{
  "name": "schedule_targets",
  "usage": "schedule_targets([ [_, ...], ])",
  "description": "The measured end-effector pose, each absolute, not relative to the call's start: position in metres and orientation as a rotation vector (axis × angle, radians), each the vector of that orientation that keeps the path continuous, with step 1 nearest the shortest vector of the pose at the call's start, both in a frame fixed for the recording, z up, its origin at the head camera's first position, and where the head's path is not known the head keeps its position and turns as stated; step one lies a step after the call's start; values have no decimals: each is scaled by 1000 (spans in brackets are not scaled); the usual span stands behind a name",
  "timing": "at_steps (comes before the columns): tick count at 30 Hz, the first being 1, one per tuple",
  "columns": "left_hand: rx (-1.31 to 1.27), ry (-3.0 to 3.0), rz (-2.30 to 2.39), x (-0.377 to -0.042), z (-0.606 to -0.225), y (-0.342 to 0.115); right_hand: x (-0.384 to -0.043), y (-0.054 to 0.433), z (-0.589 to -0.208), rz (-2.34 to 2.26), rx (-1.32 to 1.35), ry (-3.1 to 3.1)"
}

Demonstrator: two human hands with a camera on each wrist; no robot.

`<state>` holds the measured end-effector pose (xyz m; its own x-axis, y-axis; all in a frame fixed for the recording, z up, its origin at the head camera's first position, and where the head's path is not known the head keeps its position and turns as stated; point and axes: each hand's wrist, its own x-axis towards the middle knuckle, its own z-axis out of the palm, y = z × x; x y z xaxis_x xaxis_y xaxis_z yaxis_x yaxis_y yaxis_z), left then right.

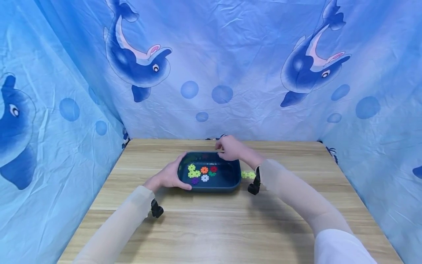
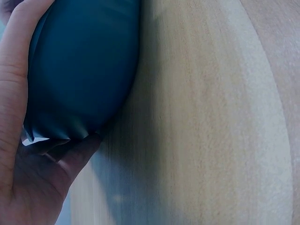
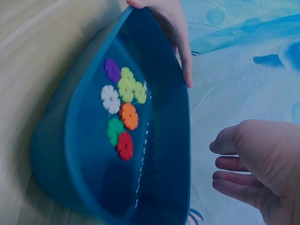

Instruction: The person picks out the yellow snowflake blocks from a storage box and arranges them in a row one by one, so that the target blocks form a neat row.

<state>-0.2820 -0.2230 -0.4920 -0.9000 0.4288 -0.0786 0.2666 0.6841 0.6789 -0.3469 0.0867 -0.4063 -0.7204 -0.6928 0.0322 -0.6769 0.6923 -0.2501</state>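
A dark blue plastic bin (image 1: 228,176) stands on the wooden table. My left hand (image 1: 169,176) grips its left end, thumb along the near side and fingers round the far side. Inside, toward the left, lie notched plastic discs: several yellow ones (image 1: 196,173), an orange disc (image 1: 204,169), a red disc (image 1: 213,169), a green disc (image 3: 115,131), a white disc (image 3: 110,99) and a purple disc (image 3: 112,70). My right hand (image 1: 230,147) is at the bin's far rim toward the right. In the right wrist view its fingers are loosely bent with nothing between them.
More yellow discs (image 1: 248,175) lie on the table (image 1: 211,227) just right of the bin, partly behind the right wrist's camera (image 1: 254,188). A blue dolphin-print curtain (image 1: 211,73) hangs behind the table and along both sides.
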Motion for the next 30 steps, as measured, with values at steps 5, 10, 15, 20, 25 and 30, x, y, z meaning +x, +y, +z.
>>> schedule_targets([
  [5, 563, 2655, 1034, -282, -492, -224, -346, 69, -408, -403, -1217, 2799],
  [10, 568, 2644, 1041, -283, -493, -224, -343, 51, -416, -421, -1292, 2752],
  [15, 584, 2647, 1040, -283, -494, -225, -339, 36, -425, -418, -1317, 2730],
  [20, 611, 2635, 1061, -283, -494, -226, -333, 24, -434, -442, -1300, 2680],
  [25, 629, 2634, 1060, -282, -493, -226, -328, 13, -445, -418, -1240, 2639],
  [30, 642, 2654, 1035, -282, -494, -226, -324, 5, -458, -321, -1232, 2634],
])
